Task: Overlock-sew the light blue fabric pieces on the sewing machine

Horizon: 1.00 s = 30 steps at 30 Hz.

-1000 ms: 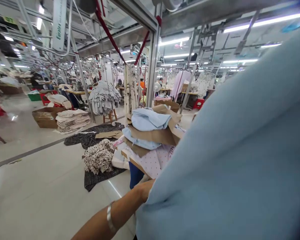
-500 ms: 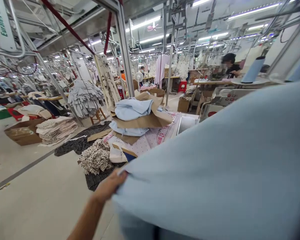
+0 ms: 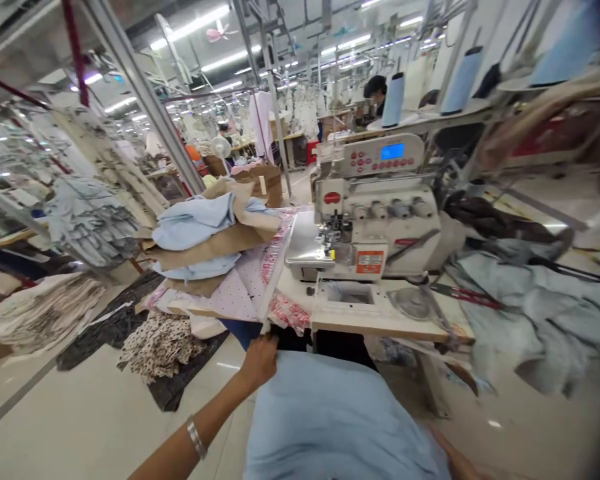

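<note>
A light blue piece of fabric (image 3: 340, 413) hangs spread in front of me, below the sewing table's front edge. My left hand (image 3: 261, 360), with a silver bangle on the wrist, is closed on its upper left corner. At the cloth's right edge is my right hand (image 3: 455, 457), low in view and partly cut off. It grips the cloth there, its fingertips hidden behind the fabric. Beyond the cloth stands an overlock sewing machine (image 3: 380, 227) with a lit blue display, on a pale table (image 3: 395, 325).
Light blue folded fabric (image 3: 195, 220) lies stacked with brown paper left of the machine. Spotted cloth (image 3: 160, 347) is heaped on the floor. Grey-green fabric (image 3: 545, 313) and red-handled scissors (image 3: 467, 295) lie at right. Blue thread cones (image 3: 394, 100) stand behind; a person sits further back.
The view has swung right, bringing the machine into sight. The light blue fabric has come down from across the right side to low in front, and my right hand now shows.
</note>
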Each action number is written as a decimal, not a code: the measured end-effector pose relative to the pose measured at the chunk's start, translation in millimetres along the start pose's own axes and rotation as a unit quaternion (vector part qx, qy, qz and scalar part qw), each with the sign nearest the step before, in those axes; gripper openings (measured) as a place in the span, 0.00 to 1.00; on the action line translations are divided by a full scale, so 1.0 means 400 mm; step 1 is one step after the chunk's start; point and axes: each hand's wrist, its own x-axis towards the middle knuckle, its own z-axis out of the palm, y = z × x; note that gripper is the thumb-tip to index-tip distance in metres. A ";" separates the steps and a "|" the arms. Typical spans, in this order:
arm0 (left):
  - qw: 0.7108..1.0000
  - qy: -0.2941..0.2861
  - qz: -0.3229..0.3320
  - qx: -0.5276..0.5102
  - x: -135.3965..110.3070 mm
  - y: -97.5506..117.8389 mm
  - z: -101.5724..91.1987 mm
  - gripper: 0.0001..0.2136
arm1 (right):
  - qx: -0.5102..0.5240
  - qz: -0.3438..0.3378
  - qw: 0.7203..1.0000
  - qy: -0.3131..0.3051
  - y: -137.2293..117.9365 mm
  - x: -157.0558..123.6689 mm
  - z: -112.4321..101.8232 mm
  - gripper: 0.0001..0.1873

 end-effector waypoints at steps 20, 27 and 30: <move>0.921 0.027 0.215 -0.323 0.058 0.520 0.308 0.05 | -0.024 -0.258 0.964 0.068 -0.135 -0.053 0.014 0.18; 0.865 0.156 0.362 -0.310 0.048 0.489 0.289 0.08 | -0.028 -0.312 0.949 0.031 -0.206 -0.069 0.010 0.16; 0.858 0.169 0.374 -0.310 0.049 0.483 0.297 0.09 | -0.033 -0.321 0.946 0.040 -0.223 -0.066 0.010 0.16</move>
